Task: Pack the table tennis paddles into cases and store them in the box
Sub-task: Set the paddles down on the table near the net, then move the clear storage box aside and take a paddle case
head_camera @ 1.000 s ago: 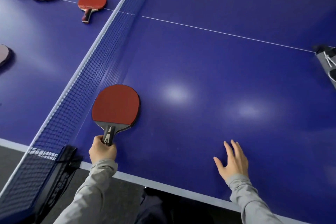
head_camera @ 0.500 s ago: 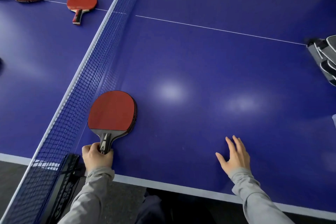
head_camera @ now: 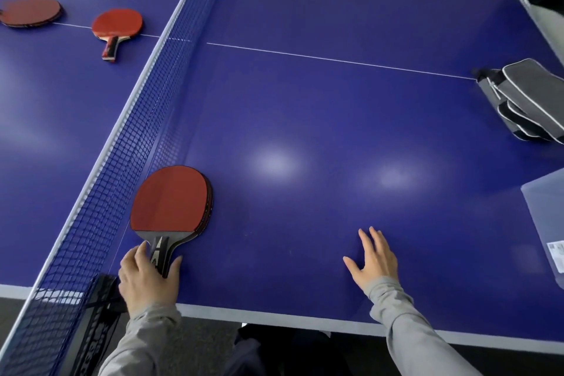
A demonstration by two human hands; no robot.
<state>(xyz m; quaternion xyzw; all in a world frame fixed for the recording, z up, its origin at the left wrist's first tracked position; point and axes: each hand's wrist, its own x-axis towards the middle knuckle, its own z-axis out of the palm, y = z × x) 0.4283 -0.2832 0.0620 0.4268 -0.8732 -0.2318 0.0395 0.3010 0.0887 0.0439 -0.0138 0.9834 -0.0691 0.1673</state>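
a person's left hand (head_camera: pixel 149 276) grips the black handle of a stack of red-rubbered table tennis paddles (head_camera: pixel 171 200) lying flat on the glossy blue desk (head_camera: pixel 335 131), just beside the dark mesh net (head_camera: pixel 122 162) and near the front edge. thumb and fingers curl around the handle from both sides, so this grip is holding the stack. the right hand (head_camera: pixel 374 259) rests flat on the desk with fingers spread, holding nothing, well apart from the paddles.

the step in hand looks like gathering: the paddles are collected but not yet cased. a pile of grey zip cases with white piping (head_camera: pixel 528 101) lies at the far right of the desk, and the corner of a translucent plastic box (head_camera: pixel 546 217) shows at the right edge. the next move probably calls for lifting the stack by its handles and carrying it right, across the open desk, to the cases, keeping the blades from sliding apart.

the stack shows a clean red face on top, with darker edges of other blades offset beneath it. beyond the net, a single red paddle with a red-and-black handle (head_camera: pixel 117 26) and another red stack (head_camera: pixel 30 12), somewhat blurred, wait uncollected.
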